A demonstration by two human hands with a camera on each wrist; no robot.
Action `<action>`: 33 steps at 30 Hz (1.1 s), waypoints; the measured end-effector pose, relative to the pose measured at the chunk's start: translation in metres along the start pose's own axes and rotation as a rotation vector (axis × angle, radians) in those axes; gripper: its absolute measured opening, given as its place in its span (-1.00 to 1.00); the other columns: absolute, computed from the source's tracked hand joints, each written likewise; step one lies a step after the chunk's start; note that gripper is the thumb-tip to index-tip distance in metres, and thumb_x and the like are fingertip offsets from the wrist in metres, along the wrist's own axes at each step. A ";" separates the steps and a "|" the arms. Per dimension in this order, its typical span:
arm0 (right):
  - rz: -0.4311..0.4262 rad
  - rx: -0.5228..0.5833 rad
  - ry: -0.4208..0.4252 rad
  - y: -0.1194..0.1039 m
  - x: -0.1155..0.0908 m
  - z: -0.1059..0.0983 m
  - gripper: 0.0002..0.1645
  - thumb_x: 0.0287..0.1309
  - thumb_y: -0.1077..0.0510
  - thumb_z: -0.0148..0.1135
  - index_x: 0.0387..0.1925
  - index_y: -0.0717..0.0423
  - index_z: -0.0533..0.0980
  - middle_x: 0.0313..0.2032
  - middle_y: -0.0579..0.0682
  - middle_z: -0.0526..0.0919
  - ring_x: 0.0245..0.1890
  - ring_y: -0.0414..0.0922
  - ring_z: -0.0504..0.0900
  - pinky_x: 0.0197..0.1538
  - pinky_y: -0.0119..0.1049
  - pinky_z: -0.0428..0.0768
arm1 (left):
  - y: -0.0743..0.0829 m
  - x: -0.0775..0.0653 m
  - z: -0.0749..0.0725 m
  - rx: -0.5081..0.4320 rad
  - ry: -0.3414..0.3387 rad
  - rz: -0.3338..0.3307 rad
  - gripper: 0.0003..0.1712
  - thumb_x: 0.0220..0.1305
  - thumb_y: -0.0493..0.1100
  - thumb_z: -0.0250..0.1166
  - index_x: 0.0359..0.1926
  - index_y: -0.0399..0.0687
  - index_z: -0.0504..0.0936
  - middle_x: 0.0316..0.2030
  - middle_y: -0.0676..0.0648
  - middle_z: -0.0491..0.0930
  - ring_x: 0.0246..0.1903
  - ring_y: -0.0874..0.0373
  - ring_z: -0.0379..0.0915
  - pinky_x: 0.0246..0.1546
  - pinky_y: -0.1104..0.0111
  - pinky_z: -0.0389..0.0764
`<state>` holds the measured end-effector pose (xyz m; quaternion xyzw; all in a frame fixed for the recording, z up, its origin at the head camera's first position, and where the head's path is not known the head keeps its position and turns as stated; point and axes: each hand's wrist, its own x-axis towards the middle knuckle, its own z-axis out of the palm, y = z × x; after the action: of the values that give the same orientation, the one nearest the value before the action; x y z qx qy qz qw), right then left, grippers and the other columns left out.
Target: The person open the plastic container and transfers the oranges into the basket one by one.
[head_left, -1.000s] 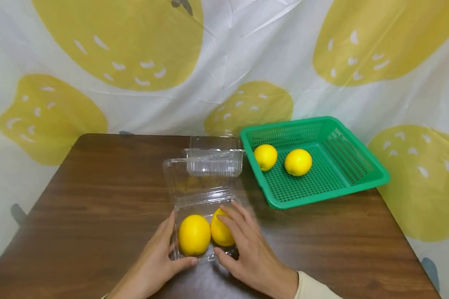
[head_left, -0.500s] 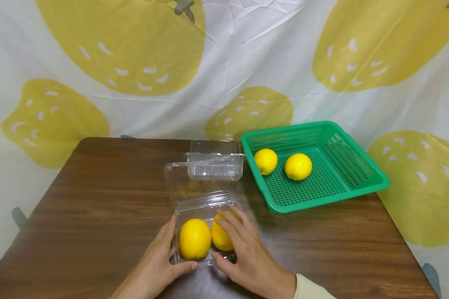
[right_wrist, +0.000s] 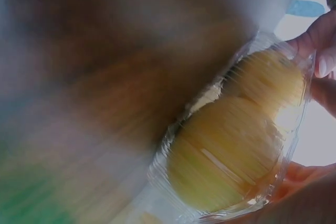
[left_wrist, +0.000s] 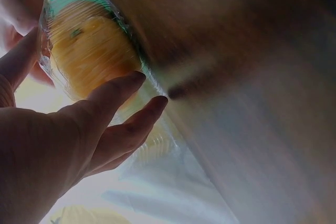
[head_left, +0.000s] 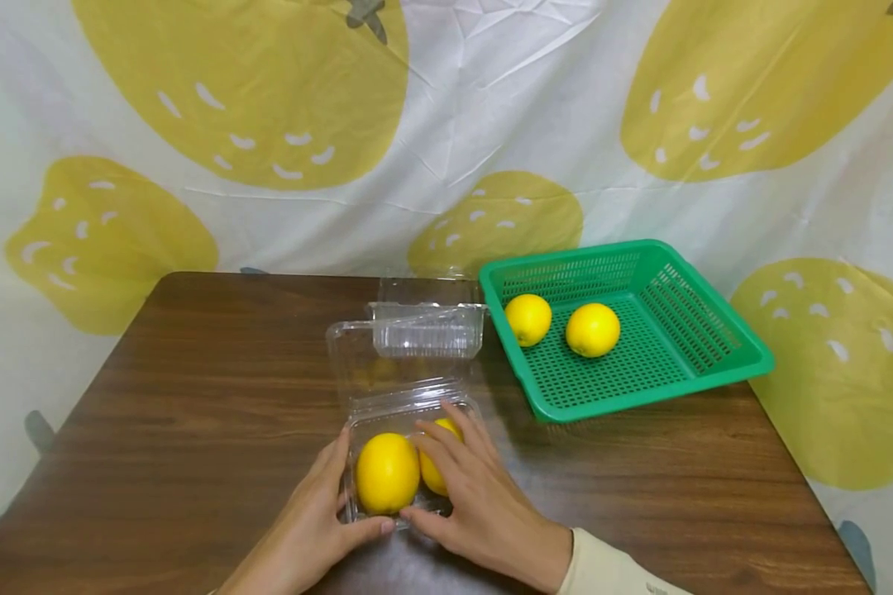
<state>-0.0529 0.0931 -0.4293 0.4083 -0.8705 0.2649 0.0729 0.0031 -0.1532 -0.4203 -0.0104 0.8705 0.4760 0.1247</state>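
Note:
Two round yellow citrus fruits lie side by side in a clear plastic clamshell container (head_left: 409,416) near the table's front, its lid raised at the back. My left hand (head_left: 305,516) grips the container's left side, fingers along the wall and thumb at the front rim, beside the left fruit (head_left: 388,474). My right hand (head_left: 487,500) rests over the right fruit (head_left: 432,478), long fingers lying across its top and thumb at the front rim. Most of that fruit is hidden under the hand. In the right wrist view, both fruits show through the container's ribbed wall (right_wrist: 210,97).
A green perforated basket (head_left: 640,400) at the back right holds two more yellow fruits (head_left: 592,330). Left of it, another clear container (head_left: 427,333) stands behind the raised lid (head_left: 357,351). A fruit-printed curtain (head_left: 446,124) hangs behind the brown wooden table (head_left: 193,397).
My right hand has shifted slightly left, its fingers covering more of the right fruit and its thumb nearer the left one. The left hand stays at the container's side.

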 end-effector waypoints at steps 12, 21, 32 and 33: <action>0.006 -0.051 -0.068 -0.003 0.015 -0.001 0.00 0.19 -0.28 0.66 0.51 0.04 0.48 0.46 0.06 0.57 0.65 0.32 0.22 0.62 0.58 0.05 | 0.000 -0.001 0.000 -0.018 -0.013 0.004 0.50 0.19 0.11 0.71 0.77 -0.28 -0.14 0.72 -0.46 -0.13 0.54 -0.49 0.26 0.29 -0.02 0.68; 0.023 -0.071 -0.137 -0.006 0.027 -0.002 -0.05 0.15 -0.32 0.67 0.46 -0.08 0.53 0.43 0.01 0.60 0.65 0.30 0.24 0.60 0.62 0.02 | 0.000 -0.002 0.000 -0.011 -0.015 0.008 0.51 0.20 0.15 0.70 0.78 -0.26 -0.15 0.73 -0.45 -0.14 0.54 -0.48 0.27 0.36 -0.10 0.62; 0.006 -0.105 -0.190 -0.006 0.041 -0.003 -0.05 0.06 -0.32 0.71 0.40 -0.07 0.57 0.26 -0.10 0.74 0.63 0.20 0.29 0.60 0.62 0.05 | 0.000 -0.003 -0.001 -0.014 -0.012 0.023 0.49 0.22 0.15 0.69 0.77 -0.27 -0.16 0.72 -0.45 -0.14 0.53 -0.46 0.30 0.41 -0.14 0.54; 0.003 -0.103 -0.183 -0.005 0.042 -0.002 -0.06 0.05 -0.32 0.71 0.39 -0.06 0.57 0.24 -0.10 0.75 0.62 0.18 0.30 0.61 0.61 0.05 | 0.000 -0.003 -0.001 -0.017 -0.011 0.023 0.49 0.23 0.14 0.69 0.77 -0.27 -0.16 0.72 -0.45 -0.14 0.52 -0.45 0.32 0.40 -0.12 0.56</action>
<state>-0.0764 0.0633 -0.4112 0.4252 -0.8866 0.1816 0.0137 0.0058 -0.1543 -0.4185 0.0012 0.8657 0.4850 0.1241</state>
